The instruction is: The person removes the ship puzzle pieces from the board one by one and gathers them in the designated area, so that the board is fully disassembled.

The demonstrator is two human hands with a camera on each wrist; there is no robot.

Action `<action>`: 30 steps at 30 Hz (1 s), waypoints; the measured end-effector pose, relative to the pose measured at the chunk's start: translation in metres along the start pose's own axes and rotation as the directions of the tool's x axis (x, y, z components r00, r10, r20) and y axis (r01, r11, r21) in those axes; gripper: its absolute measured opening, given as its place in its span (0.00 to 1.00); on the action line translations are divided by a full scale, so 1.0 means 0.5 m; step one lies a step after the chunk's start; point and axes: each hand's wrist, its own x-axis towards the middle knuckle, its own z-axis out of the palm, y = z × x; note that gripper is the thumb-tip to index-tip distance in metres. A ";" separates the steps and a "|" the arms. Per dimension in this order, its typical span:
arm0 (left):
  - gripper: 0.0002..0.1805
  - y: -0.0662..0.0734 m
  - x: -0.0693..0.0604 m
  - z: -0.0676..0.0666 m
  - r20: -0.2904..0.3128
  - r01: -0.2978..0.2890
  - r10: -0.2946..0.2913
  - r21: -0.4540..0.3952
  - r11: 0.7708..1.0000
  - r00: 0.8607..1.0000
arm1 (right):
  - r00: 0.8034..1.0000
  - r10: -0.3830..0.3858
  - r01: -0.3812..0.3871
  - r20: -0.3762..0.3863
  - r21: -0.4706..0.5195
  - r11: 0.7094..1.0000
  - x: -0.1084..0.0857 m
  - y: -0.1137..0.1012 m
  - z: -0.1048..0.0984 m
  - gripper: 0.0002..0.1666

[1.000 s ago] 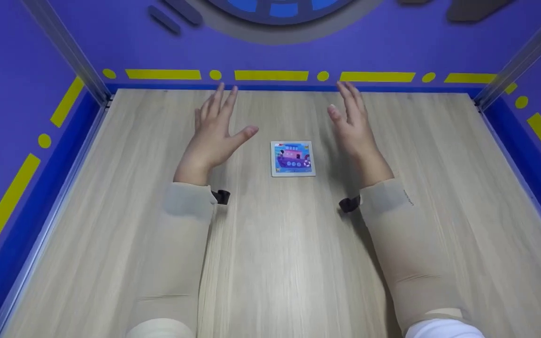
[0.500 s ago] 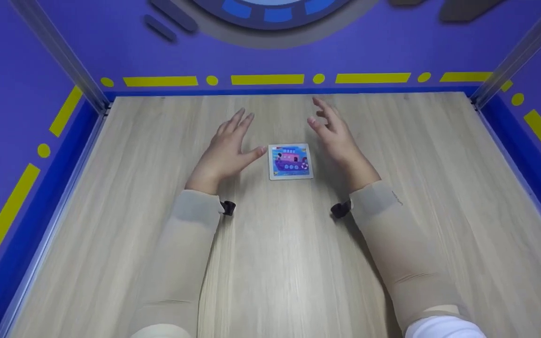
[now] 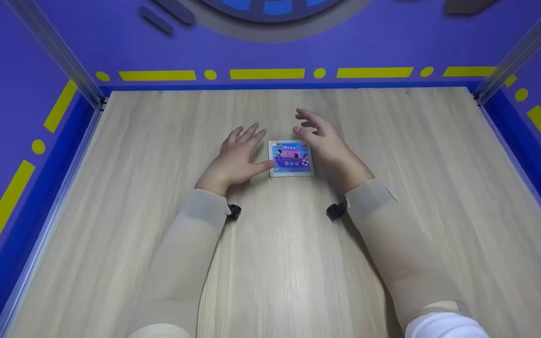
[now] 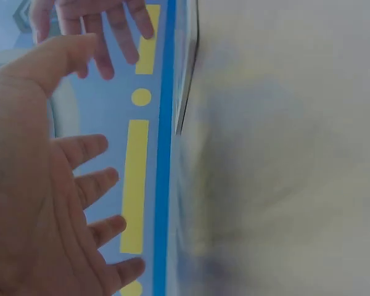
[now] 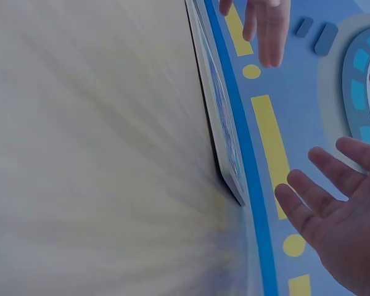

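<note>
A small square picture board point(image 3: 291, 158) with a pale rim lies flat on the wooden table; a pink and purple ship on blue is printed on it. To its left is my left hand point(image 3: 236, 161), fingers spread, the thumb tip overlapping the board's left edge in the head view. My right hand point(image 3: 328, 146) is at the upper right corner, fingers slightly bent and thumb apart. In the wrist views the board appears edge-on, a thin slab point(image 4: 190, 61) beside the left hand and a thin panel point(image 5: 221, 108) beside the right. Both hands hover above the table, holding nothing.
The pale wooden tabletop point(image 3: 270, 263) is bounded by blue-purple walls with yellow dashes point(image 3: 266, 74) at the back and sides. Metal posts stand in the back corners. Black wrist cameras point(image 3: 234, 212) jut inward from both sleeves.
Both hands have moved inward and lower toward the picture board, the left rightward and the right leftward. The board stays in place on the table.
</note>
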 end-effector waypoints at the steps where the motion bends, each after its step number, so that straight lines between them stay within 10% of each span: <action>1: 0.53 0.000 0.001 0.003 0.001 -0.001 0.001 0.005 1.000 1.000 | 1.000 -0.002 0.002 0.004 -0.002 1.000 0.001 0.001 0.002 0.43; 30: 0.40 0.005 0.004 0.031 0.072 -0.072 0.067 0.059 0.996 0.995 | 0.982 -0.004 0.071 0.187 -0.353 0.933 0.011 0.025 0.039 0.26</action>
